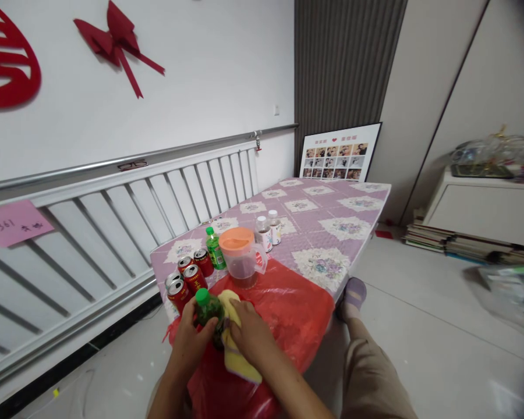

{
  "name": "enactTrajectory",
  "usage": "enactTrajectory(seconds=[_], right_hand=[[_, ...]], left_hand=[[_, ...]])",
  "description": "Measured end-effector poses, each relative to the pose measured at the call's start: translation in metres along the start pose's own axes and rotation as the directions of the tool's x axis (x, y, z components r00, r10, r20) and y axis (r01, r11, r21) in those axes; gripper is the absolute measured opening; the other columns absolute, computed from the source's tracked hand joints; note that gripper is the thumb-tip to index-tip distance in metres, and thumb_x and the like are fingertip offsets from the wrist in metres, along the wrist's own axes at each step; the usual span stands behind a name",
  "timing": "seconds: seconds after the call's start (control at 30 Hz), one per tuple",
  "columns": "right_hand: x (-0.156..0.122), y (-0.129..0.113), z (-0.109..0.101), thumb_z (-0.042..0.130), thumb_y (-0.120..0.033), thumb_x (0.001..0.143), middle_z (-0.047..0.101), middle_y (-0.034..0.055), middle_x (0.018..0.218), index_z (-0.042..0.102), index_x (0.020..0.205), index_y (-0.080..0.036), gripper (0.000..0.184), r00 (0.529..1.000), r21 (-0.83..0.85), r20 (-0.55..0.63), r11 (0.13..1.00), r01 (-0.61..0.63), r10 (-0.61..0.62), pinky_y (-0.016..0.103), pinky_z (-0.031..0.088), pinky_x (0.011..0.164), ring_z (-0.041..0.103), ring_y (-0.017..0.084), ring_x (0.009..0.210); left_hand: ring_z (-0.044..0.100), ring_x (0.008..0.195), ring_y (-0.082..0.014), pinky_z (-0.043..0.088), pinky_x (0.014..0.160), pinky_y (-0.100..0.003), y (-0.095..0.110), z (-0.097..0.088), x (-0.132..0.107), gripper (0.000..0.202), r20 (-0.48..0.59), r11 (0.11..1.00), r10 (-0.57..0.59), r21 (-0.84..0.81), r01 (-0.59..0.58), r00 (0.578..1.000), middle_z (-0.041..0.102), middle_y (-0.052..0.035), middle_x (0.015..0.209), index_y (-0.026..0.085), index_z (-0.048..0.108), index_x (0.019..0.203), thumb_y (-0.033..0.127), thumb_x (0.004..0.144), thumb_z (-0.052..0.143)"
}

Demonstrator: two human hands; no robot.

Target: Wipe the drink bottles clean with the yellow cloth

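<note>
My left hand [193,339] is wrapped round a dark green bottle [208,309] with a bright green cap, held above a red plastic bag [283,302]. In my right hand [250,330] is a yellow cloth [240,364], pressed against the side of that bottle. Just behind stands a clear pitcher [243,265] with an orange lid and a little brown liquid at its base. Several red drink cans [194,277] and a second green bottle [215,250] stand to the left of the pitcher. The bottle's lower part is partly hidden by my fingers and the cloth.
Two small white-capped bottles [264,234] stand right of the pitcher on the purple flowered tablecloth [332,198]. A white radiator [126,227] runs along the wall at left. A framed photo board [338,154] leans at the back. My leg is at the table's right edge.
</note>
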State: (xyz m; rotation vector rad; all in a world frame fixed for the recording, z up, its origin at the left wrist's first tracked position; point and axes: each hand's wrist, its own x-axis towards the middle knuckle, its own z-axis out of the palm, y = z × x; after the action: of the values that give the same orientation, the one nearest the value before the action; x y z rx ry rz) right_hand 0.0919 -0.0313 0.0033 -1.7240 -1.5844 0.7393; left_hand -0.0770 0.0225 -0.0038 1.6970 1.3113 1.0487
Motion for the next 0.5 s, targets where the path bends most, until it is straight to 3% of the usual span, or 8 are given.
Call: enactTrajectory(seconds=[0.1,0.2,0.4,0.5], right_hand=[[-0.004,0.01,0.006,0.053,-0.019,0.088,0.062,0.024,0.131,0.053,0.142,-0.009,0.055,1.0,0.013,0.021,1.0,-0.022,0.022,0.048,0.049,0.102,0.064,0.034,0.12],[-0.007,0.009,0.006,0.054,-0.021,0.088,0.057,0.0211,0.139,0.049,0.145,-0.01,0.058,1.0,0.058,-0.004,0.998,-0.002,0.002,0.042,0.046,0.109,0.059,0.029,0.127],[-0.004,-0.013,-0.002,0.055,-0.02,0.084,0.047,0.0155,0.151,0.047,0.143,-0.015,0.06,0.968,0.227,-0.23,0.961,0.155,-0.102,0.04,0.033,0.121,0.043,0.023,0.142],[-0.003,-0.013,0.003,0.052,-0.019,0.085,0.044,0.015,0.153,0.048,0.143,-0.016,0.058,0.962,0.201,-0.25,0.966,0.164,-0.111,0.042,0.032,0.122,0.041,0.024,0.144]], left_hand=[[0.064,0.119,-0.0289,0.05,0.105,-0.046,0.0,0.001,-0.002,0.064,-0.028,1.0,0.013,0.007,-0.013,1.0,0.063,-0.0154,0.133,0.016,0.048,0.134,0.038,0.076,0.066],[0.066,0.115,-0.0272,0.052,0.102,-0.042,0.003,0.001,-0.004,0.061,-0.038,1.0,0.007,0.014,-0.006,0.999,0.066,-0.0124,0.129,0.018,0.051,0.131,0.038,0.076,0.067],[0.067,0.114,-0.0259,0.053,0.101,-0.041,0.002,0.001,0.0,0.06,0.016,0.999,0.003,-0.043,-0.002,1.0,0.066,-0.0103,0.128,0.021,0.05,0.131,0.04,0.077,0.069],[0.067,0.115,-0.0267,0.053,0.101,-0.042,-0.001,0.001,0.002,0.06,0.036,0.998,-0.003,-0.056,0.005,0.999,0.067,-0.0102,0.128,0.022,0.051,0.129,0.042,0.077,0.071]])
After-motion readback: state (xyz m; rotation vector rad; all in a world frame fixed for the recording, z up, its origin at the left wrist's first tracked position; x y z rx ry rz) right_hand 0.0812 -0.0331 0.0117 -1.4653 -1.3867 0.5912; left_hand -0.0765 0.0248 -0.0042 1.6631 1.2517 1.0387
